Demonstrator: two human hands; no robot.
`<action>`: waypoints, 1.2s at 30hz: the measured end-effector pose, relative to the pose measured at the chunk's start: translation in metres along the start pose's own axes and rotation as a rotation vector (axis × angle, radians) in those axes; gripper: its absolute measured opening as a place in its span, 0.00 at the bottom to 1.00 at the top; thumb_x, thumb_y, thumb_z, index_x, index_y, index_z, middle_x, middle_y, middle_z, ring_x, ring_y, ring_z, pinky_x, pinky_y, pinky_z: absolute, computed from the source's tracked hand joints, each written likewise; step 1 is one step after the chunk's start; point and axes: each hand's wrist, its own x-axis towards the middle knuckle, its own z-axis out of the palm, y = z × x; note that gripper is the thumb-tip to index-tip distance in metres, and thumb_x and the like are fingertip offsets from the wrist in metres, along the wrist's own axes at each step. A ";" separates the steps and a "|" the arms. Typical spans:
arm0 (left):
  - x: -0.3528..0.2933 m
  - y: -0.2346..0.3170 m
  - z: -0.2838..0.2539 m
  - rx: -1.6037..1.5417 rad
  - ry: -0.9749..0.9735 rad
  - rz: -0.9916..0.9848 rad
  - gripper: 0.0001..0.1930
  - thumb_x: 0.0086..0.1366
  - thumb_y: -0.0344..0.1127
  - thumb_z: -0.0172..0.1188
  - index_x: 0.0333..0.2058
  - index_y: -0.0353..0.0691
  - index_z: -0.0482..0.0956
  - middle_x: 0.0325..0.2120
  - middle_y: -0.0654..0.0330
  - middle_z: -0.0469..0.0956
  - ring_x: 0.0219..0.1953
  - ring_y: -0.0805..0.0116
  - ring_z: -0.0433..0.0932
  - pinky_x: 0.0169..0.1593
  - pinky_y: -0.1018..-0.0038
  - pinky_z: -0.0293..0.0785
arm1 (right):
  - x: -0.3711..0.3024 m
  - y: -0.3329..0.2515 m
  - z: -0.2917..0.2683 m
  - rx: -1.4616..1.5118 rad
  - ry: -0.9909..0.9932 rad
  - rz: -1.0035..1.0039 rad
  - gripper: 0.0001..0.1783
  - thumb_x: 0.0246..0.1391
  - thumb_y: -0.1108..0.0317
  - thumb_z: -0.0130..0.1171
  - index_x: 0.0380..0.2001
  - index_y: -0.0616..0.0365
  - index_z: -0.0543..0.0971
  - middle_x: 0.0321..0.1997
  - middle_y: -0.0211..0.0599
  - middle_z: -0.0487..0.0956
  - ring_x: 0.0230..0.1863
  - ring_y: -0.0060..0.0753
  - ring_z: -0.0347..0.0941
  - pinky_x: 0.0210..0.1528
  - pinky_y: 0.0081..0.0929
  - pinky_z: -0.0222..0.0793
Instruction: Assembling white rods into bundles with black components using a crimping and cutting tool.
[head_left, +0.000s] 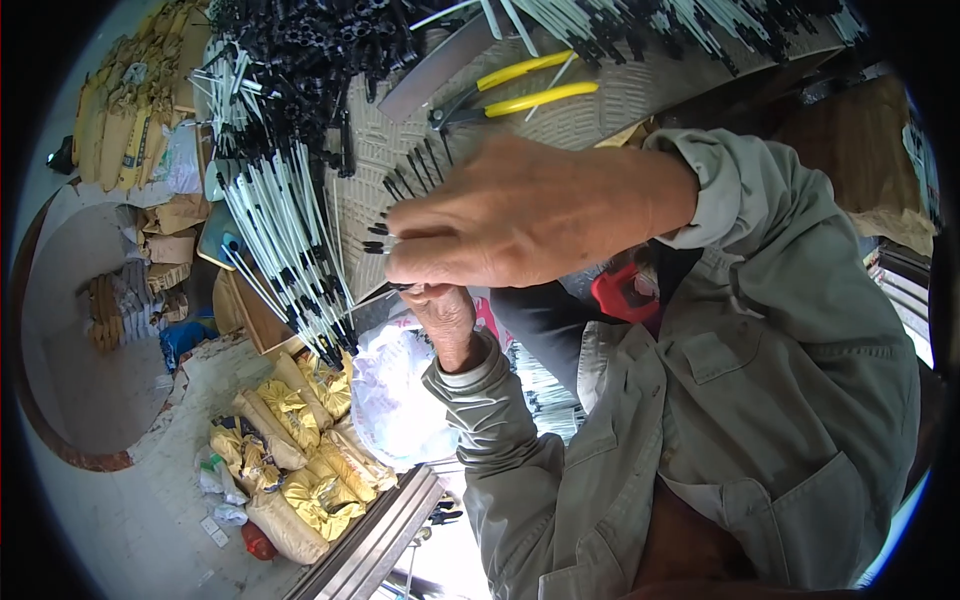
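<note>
My right hand reaches in from the right over the worktable, palm down, with its fingers bent and pressed together. Just below it is my left hand, mostly covered by the right one, its thumb close against a small dark piece. Several thin black-ended sticks fan out past the right hand's knuckles; whether they are gripped or lie on the table is unclear. Left of the hands lies a bundle of pale rods with black ends. Cutting pliers with yellow handles rest beyond the right hand.
The worktable has a textured top. A heap of black parts and more pale rods lie at its far side, near a flat metal strip. Yellow-wrapped packages and a clear plastic bag are lower left.
</note>
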 end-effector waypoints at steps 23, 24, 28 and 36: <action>0.003 -0.019 -0.004 -0.034 0.015 0.126 0.38 0.53 0.72 0.38 0.19 0.33 0.62 0.15 0.68 0.61 0.20 0.79 0.57 0.21 0.76 0.54 | 0.006 0.005 0.000 0.287 -0.149 0.200 0.13 0.48 0.71 0.53 0.39 0.51 0.77 0.09 0.36 0.67 0.10 0.33 0.62 0.14 0.29 0.52; 0.004 -0.019 -0.004 -0.011 0.021 0.156 0.38 0.54 0.72 0.37 0.21 0.32 0.63 0.16 0.67 0.63 0.21 0.78 0.58 0.22 0.76 0.55 | 0.006 0.007 0.001 0.346 -0.121 0.185 0.13 0.48 0.70 0.53 0.39 0.52 0.77 0.09 0.36 0.67 0.10 0.33 0.62 0.14 0.29 0.53; 0.002 -0.029 -0.012 -0.038 -0.118 0.055 0.46 0.55 0.73 0.22 0.42 0.31 0.68 0.40 0.56 0.71 0.44 0.68 0.68 0.52 0.69 0.60 | 0.003 0.011 0.005 0.477 -0.135 0.188 0.12 0.49 0.70 0.54 0.39 0.54 0.76 0.10 0.36 0.67 0.10 0.33 0.63 0.14 0.29 0.54; 0.006 -0.023 -0.006 -0.163 -0.083 0.188 0.38 0.55 0.68 0.44 0.35 0.30 0.71 0.30 0.60 0.72 0.33 0.74 0.69 0.36 0.76 0.67 | -0.002 0.009 0.016 0.465 -0.077 0.153 0.07 0.50 0.68 0.54 0.34 0.55 0.74 0.10 0.34 0.68 0.10 0.34 0.64 0.14 0.29 0.55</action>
